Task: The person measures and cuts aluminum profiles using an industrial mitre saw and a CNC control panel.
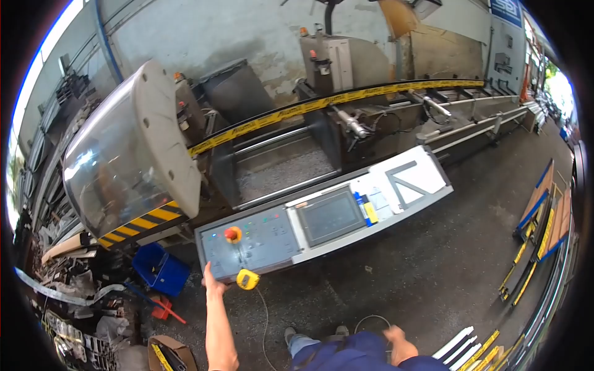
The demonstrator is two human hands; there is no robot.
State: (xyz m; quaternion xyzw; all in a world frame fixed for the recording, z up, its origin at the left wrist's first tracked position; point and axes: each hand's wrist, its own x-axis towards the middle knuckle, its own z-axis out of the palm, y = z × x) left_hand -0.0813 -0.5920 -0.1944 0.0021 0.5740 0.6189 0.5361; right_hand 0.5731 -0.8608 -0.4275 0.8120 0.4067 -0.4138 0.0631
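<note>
My left hand (214, 284) is at the near left corner of the grey control panel (263, 260), with a finger or thumb stretched up along its edge and the rest curled at its underside. Just right of it, a yellow tape measure (248, 279) sits at the panel's front edge. The panel carries a red emergency-stop button (232, 234), a dark screen (331, 216), and blue and yellow items (366, 209). My right hand (396, 339) hangs low beside my body, its fingers curled in; whatever they hold, if anything, is hidden. A thin looped cable (373, 317) runs close by.
Behind the panel stands a long saw machine with a clear hood (108, 161) and a yellow-marked rail (334, 99). A blue bin (159, 269) and scrap pieces lie to the left. Long profiles (526, 260) and a cart (544, 210) are on the right.
</note>
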